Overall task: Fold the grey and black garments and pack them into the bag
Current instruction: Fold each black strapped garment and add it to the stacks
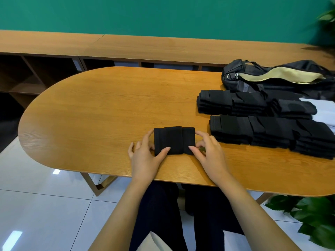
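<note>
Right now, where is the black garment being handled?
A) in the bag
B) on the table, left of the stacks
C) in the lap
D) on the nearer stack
B: the black garment lies flat on the table, pinched by left hand and right hand, clear of the stacks.

No writing, label, brand, number or sign can be read. The bag shows plain black cloth and a pale lining. Its metal ring and zip pull are too small to tell any stamp. The folded black garment, nearer the person and left of the bag, is unmarked cloth. So are the stacks of black garments just in front of the bag.
</note>
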The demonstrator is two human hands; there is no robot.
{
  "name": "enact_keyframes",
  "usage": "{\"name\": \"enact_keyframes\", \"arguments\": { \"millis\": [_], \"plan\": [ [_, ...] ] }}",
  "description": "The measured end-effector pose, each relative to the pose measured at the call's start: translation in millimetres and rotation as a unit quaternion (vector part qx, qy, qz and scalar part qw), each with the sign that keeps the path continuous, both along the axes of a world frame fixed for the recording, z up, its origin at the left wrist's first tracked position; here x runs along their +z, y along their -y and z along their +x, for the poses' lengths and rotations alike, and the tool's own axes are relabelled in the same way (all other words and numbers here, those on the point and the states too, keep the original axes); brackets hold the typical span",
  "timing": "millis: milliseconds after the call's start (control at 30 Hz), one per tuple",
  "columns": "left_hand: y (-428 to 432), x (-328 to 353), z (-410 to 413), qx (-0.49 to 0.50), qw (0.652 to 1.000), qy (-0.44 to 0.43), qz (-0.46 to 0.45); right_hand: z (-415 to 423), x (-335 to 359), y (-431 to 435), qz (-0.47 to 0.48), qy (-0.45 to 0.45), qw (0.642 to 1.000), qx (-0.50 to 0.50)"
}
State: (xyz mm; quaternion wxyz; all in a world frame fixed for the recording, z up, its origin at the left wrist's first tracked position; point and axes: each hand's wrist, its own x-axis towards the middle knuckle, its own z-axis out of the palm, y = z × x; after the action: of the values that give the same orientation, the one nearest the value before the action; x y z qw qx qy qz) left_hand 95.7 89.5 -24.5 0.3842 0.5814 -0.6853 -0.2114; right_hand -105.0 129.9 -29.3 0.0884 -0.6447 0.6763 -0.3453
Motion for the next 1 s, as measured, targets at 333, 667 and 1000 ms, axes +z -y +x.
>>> {"name": "enact_keyframes", "arguments": {
  "millis": [333, 667, 1000],
  "plan": [
    [-2.3, 3.2, -1.1, 0.005, 0.999, 0.031, -0.01, 2.6, 4.2, -2.0, -0.007, -0.001, 1.0, -0.009],
    [0.0, 0.8, 2.7, -0.045, 0.996, 0.073, -0.027, 4.8, 4.7, -0.5, -0.011, -0.146, 0.989, 0.026],
    [-0.1, 5.0, 0.8, -0.094, 0.986, 0.131, 0.032, 5.4, 8.7, -2.5, 0.037, -0.096, 0.995, 0.01]
  ]
}}
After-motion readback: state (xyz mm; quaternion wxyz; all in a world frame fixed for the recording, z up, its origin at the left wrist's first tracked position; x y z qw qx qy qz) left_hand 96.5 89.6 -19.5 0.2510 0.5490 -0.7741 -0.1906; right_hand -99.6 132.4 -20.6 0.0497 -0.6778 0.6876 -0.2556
